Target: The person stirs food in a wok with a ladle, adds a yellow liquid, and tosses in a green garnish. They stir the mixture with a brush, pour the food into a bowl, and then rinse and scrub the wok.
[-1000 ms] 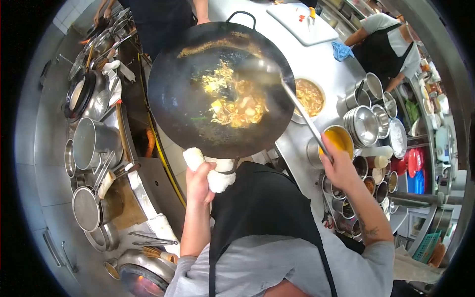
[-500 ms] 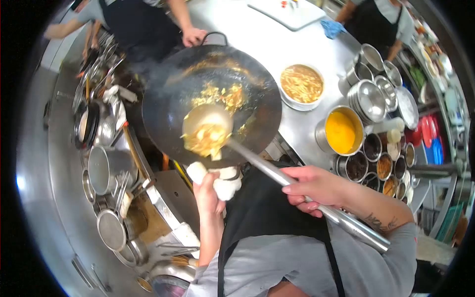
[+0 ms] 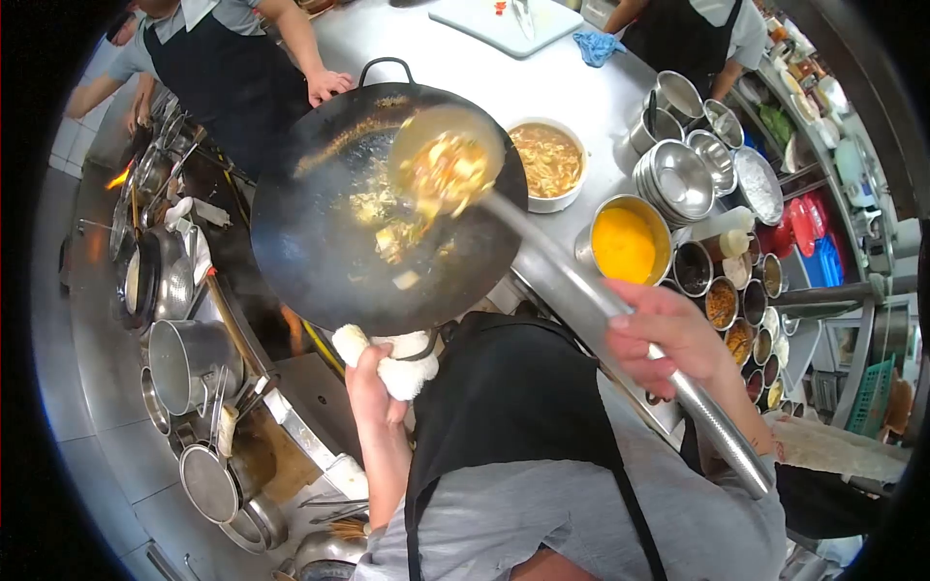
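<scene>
My right hand point(image 3: 668, 334) is wrapped round the long metal handle of a ladle point(image 3: 557, 250). The ladle's bowl, heaped with pale and brown chunks of food point(image 3: 446, 172), hangs over the right part of a big black wok point(image 3: 310, 276). More pieces of the same food lie in the wok, and steam blurs its surface. At the wok's near edge, my left hand point(image 3: 373, 387) is closed on a folded white towel point(image 3: 405, 373) around the wok's near handle. The wok is tilted towards the white bowl point(image 3: 555, 203) of brownish soupy food on its right.
A metal pot of yellow liquid point(image 3: 668, 232), stacked steel bowls point(image 3: 683, 179) and several seasoning tins stand to the right. A co-worker's hand point(image 3: 327, 85) rests beside the wok's far handle. Pots and strainers point(image 3: 208, 484) line the left; flame shows near the stove.
The ladle has swung up and to the right across the wok, carrying food. In the view, the wok and my left hand with the towel sit further left.
</scene>
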`<state>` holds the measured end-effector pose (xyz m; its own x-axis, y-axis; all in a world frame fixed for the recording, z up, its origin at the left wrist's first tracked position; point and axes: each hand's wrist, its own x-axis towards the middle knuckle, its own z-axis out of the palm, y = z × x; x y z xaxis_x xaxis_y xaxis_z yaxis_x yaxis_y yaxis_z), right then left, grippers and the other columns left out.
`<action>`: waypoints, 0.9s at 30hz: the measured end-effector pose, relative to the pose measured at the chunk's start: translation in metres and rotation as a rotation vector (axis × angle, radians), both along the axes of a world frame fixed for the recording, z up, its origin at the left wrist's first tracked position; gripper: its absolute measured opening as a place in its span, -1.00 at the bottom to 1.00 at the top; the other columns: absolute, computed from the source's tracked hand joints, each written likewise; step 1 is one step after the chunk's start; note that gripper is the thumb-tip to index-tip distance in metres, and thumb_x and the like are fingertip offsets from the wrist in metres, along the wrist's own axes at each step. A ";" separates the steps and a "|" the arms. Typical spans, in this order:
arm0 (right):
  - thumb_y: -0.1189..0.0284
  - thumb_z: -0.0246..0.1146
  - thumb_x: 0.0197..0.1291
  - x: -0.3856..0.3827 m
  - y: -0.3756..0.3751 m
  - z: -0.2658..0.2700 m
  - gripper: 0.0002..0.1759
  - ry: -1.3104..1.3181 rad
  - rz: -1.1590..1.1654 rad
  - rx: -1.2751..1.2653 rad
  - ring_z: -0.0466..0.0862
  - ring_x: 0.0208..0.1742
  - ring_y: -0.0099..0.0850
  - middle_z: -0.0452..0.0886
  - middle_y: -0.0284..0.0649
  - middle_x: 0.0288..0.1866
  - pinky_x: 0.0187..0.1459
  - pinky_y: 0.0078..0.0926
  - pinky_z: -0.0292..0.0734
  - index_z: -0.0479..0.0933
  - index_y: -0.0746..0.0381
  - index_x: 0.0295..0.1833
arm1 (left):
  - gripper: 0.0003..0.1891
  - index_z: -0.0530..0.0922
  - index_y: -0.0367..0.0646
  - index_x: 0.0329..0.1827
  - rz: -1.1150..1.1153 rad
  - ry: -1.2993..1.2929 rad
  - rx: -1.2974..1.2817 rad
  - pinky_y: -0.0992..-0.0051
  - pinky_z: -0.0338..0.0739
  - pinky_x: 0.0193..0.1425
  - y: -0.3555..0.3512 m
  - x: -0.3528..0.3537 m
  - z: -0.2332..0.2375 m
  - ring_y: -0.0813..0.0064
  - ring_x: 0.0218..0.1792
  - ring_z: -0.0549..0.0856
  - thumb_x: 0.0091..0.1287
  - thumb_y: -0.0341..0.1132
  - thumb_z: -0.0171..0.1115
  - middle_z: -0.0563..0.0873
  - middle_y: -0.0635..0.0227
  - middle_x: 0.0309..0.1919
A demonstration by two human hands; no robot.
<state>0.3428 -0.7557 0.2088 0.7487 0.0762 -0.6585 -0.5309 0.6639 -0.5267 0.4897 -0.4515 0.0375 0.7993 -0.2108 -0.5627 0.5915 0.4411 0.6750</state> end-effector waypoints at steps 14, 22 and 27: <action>0.50 0.17 0.29 -0.022 -0.037 -0.105 -0.26 0.067 -0.089 -1.013 0.50 -0.67 -0.44 0.57 -0.25 -0.44 -0.56 -0.47 0.52 0.14 0.33 0.56 | -0.68 0.42 -0.40 0.04 -0.022 0.000 -0.015 0.19 0.70 -0.10 -0.004 0.001 0.003 0.13 -0.20 0.75 0.22 -0.52 0.13 0.66 0.06 -0.18; 0.52 0.18 0.28 -0.028 -0.014 -0.095 -0.32 -0.057 -0.130 -1.317 0.61 -0.51 -0.34 0.66 -0.12 -0.34 -0.29 -0.42 0.59 0.24 0.29 0.53 | -0.67 0.45 -0.44 0.04 -0.046 0.004 0.007 0.19 0.71 -0.13 -0.004 -0.001 0.004 0.10 -0.23 0.76 0.23 -0.48 0.15 0.68 0.02 -0.17; 0.46 0.19 0.30 0.007 -0.019 -0.083 -0.30 -0.143 0.147 -1.313 0.71 -0.27 -0.13 0.71 0.04 -0.20 -0.11 -0.25 0.62 0.20 0.36 0.52 | -0.67 0.42 -0.34 0.03 0.030 -0.031 0.042 0.20 0.69 -0.16 -0.012 -0.005 0.011 0.19 -0.25 0.73 0.17 -0.52 0.15 0.62 0.16 -0.24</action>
